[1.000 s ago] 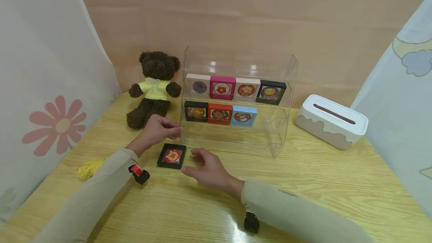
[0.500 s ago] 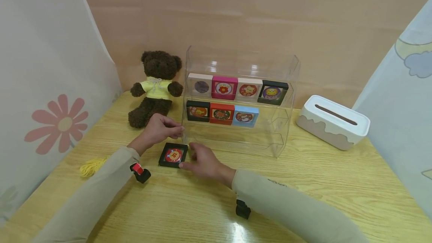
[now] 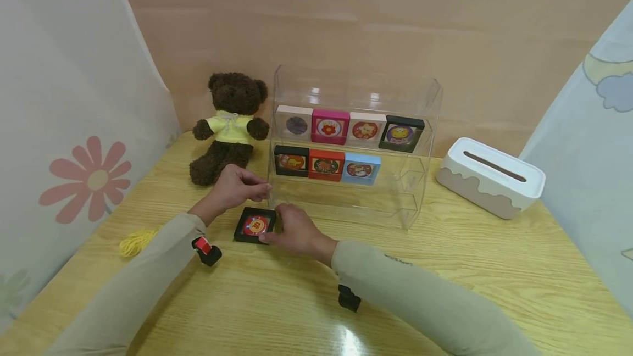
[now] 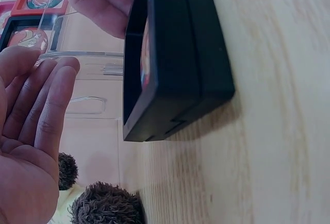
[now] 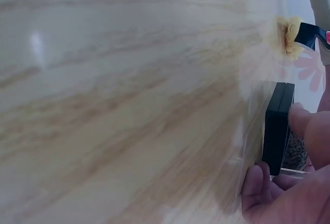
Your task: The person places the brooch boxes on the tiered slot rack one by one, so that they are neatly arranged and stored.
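My left hand (image 3: 232,187) pinches the left side edge of a clear acrylic display rack (image 3: 341,200), thumb against fingers. In the left wrist view, that hand (image 4: 33,123) shows its palm, fingertips at the clear edge. A square black display box (image 3: 241,228) with a red round badge inside lies on the table in front of the rack's left corner. At the box's right side, my right hand (image 3: 299,231) takes hold of it. The right wrist view shows the thumb on the face of the box (image 5: 278,128) and curled fingers at its lower edge.
The rack's upper tiers hold several badge boxes, among them a pink box (image 3: 330,127) and a light blue box (image 3: 362,169). A brown teddy bear (image 3: 231,125) sits left of the rack. A white tissue box (image 3: 489,180) stands right; yellow yarn (image 3: 137,242) lies by the left sleeve.
My right hand has moved left onto the black box, its thumb now over the box's near right corner. The left hand keeps its pinch on the rack. The head view has shifted slightly.
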Motion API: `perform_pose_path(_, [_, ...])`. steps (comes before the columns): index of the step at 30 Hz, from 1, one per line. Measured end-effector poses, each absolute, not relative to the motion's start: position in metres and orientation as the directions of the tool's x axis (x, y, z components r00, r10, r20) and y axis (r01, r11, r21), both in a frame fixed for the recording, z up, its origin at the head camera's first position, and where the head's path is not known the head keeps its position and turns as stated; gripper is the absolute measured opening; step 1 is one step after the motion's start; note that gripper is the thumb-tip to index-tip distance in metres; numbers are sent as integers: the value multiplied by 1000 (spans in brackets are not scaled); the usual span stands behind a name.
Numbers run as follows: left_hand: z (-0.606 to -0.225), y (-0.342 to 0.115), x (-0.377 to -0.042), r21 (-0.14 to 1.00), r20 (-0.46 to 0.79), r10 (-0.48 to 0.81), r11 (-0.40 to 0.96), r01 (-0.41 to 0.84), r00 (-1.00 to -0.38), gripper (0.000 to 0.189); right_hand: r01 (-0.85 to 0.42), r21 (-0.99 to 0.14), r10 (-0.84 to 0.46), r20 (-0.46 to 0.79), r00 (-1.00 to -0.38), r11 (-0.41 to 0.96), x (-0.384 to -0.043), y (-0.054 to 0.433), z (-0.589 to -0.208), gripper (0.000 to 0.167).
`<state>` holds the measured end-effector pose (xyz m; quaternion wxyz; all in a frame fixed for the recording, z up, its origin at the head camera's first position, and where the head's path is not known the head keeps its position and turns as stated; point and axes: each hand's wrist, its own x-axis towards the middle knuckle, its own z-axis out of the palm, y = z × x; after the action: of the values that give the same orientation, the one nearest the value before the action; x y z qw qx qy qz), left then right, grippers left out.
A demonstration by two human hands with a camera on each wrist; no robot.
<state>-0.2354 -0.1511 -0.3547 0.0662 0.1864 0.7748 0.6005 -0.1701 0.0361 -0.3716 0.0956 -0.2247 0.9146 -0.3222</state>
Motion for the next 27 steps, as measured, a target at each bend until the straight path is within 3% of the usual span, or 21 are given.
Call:
perform_pose_path(11, [-355,-151,-236,955,119,372,212,209,-921,19,-362,-605,-508,-83,-858,709,-173,38,-368,71])
perform_pose_path(27, [-356,-151,-236,949,134,365,221,226,-921,20,-427,-629,-601,-81,-795,650,-170,59,-366,59])
